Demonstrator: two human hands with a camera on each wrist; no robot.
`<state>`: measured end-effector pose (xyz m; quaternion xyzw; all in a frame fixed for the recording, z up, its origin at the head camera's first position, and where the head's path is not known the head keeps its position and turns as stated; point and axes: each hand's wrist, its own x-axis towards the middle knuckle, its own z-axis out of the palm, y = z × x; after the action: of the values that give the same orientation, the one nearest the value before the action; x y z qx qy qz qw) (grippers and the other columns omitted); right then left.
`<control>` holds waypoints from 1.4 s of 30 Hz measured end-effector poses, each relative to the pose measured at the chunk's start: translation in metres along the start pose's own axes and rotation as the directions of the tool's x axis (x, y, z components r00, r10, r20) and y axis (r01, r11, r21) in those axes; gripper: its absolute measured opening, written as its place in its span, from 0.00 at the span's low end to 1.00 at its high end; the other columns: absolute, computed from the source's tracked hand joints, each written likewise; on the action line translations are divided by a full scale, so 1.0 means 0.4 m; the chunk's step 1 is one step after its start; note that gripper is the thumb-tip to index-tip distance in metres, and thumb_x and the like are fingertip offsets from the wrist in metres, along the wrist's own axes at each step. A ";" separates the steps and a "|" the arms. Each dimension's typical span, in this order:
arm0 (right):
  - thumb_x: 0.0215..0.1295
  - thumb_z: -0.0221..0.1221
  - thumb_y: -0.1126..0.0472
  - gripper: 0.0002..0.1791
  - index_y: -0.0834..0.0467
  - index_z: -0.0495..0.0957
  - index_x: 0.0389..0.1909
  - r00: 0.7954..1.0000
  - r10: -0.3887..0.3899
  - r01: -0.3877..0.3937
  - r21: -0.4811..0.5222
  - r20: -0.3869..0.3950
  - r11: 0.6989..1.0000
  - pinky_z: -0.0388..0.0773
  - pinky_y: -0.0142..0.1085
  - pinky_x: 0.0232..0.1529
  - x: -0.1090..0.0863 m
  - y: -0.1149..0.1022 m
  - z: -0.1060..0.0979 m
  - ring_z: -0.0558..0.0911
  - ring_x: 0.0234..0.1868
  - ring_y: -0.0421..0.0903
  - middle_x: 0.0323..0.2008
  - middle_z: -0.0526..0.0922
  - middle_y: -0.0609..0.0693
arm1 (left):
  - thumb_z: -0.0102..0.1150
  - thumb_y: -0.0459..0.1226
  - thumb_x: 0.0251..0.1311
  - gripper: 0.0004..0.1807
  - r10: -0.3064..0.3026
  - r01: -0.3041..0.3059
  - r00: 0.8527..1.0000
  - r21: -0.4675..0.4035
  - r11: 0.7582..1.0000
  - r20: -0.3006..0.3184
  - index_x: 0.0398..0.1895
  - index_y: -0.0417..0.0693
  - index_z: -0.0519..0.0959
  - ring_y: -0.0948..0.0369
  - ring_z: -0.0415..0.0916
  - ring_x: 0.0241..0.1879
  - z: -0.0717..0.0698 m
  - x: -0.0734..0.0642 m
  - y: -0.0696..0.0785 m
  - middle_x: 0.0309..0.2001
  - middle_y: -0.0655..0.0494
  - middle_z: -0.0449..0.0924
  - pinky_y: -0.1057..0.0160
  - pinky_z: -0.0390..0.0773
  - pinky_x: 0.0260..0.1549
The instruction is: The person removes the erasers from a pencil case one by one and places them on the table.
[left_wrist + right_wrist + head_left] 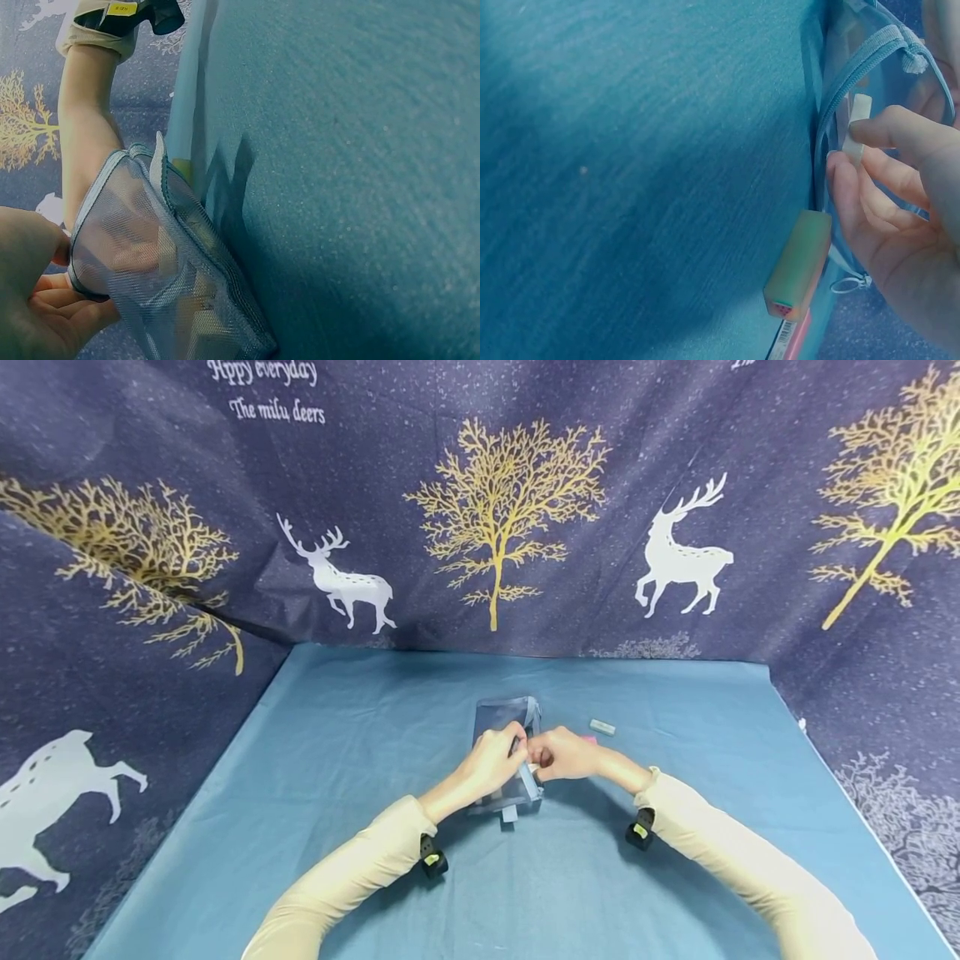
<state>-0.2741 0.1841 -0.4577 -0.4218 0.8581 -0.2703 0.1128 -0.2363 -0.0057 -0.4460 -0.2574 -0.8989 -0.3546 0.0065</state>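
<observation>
The left hand (489, 760), partly closed, pinches the edge of the mesh pouch (161, 285) on the table (540, 893). The right hand (566, 753), nearly closed, pinches a white block (860, 111) at the pouch's mouth, near a green block (801, 259).

In the lower left of the left wrist view, the pouch (135, 202) is fine see-through mesh with a faint sheen, edged by matt woven zipper tape (859, 60). The white bar (861, 112), right of centre in the right wrist view, looks smooth and matt; the green block (801, 259) below it is smooth, slightly translucent, perhaps rubber or plastic. The table cover (600, 893) is matt, finely textured cloth; the backdrop (412, 410) behind, creased printed fabric.
</observation>
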 end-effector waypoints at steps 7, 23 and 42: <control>0.46 0.61 0.66 0.08 0.54 0.76 0.29 1.000 0.018 -0.018 0.011 0.000 1.000 0.77 0.27 0.33 -0.005 -0.010 -0.008 0.81 0.30 0.37 0.28 0.82 0.47 | 0.43 0.37 0.65 0.07 0.018 -0.018 1.000 0.024 1.000 -0.025 0.39 0.47 0.72 0.70 0.54 0.06 0.001 0.002 0.000 0.12 0.61 0.63 0.76 0.56 0.08; 0.49 0.60 0.66 0.06 0.53 0.77 0.30 0.997 0.076 -0.077 0.034 0.030 0.996 0.77 0.27 0.34 -0.017 -0.017 -0.017 0.81 0.31 0.37 0.28 0.82 0.43 | 0.45 0.37 0.63 0.06 0.017 -0.015 0.999 0.043 0.999 -0.042 0.38 0.48 0.72 0.70 0.56 0.08 0.003 0.002 -0.001 0.12 0.61 0.62 0.73 0.60 0.10; 0.50 0.59 0.67 0.07 0.53 0.76 0.29 0.994 0.099 -0.102 0.080 0.042 0.992 0.78 0.27 0.34 -0.031 0.003 -0.014 0.82 0.31 0.35 0.28 0.82 0.43 | 0.45 0.38 0.63 0.07 -0.007 0.008 1.000 0.035 0.999 -0.025 0.39 0.48 0.72 0.70 0.55 0.07 0.006 0.001 0.000 0.12 0.62 0.61 0.74 0.58 0.09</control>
<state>-0.2693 0.1964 -0.4541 -0.3782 0.8641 -0.2910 0.1599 -0.2363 -0.0041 -0.4479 -0.2495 -0.9058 -0.3420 0.0207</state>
